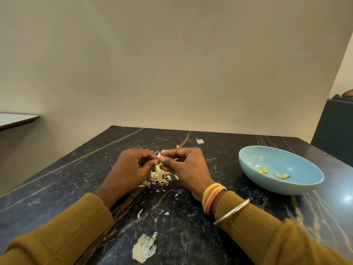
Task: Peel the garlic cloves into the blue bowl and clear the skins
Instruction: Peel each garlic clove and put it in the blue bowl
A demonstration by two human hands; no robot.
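My left hand [129, 167] and my right hand [186, 166] meet over the middle of the dark marble table [191, 236]. Both pinch one small garlic clove [160, 157] between fingertips and thumbs; the fingers hide most of it. Under the hands lies a heap of pale garlic skins [159, 176]. The blue bowl [303, 186] stands to the right of my right hand, apart from it, with several peeled yellowish cloves [264, 170] inside. A large piece of papery skin [144, 248] lies near the front edge.
Small skin flakes are scattered over the table, one at the far side [200, 141] and a few between my forearms [140, 213]. A wall stands just behind the table. A dark seat back [336, 131] rises at the right, and a pale tabletop [15, 119] at the left.
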